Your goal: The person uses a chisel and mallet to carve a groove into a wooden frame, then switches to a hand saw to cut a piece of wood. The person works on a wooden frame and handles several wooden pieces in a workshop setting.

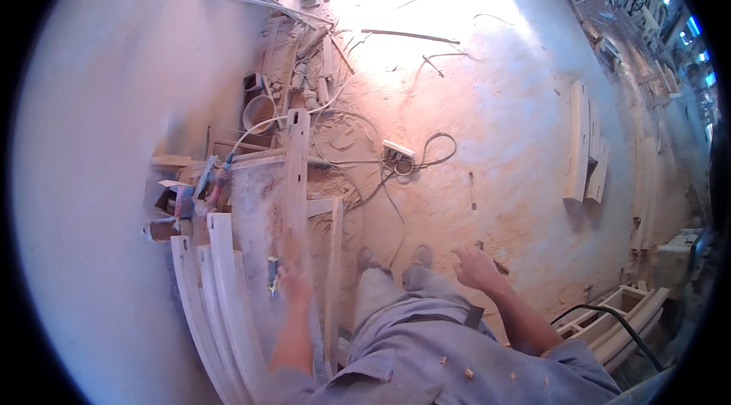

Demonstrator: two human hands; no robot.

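Note:
A long pale wooden beam with dark slots cut in it lies lengthwise on the work surface at my left. My left hand is closed around its near end, though the fingers are slightly blurred. Just left of that hand is a small yellow-and-dark tool. My right hand hangs over the floor to the right of my legs, away from any workpiece, with loosely bent fingers apart. A dark narrow piece shows beside it, seemingly on the floor.
Several pale timbers lie at the left, below a corded power tool. A power strip with looping cables sits on the dusty floor ahead. Slotted beams lie at the right, and a wooden frame is near my right elbow.

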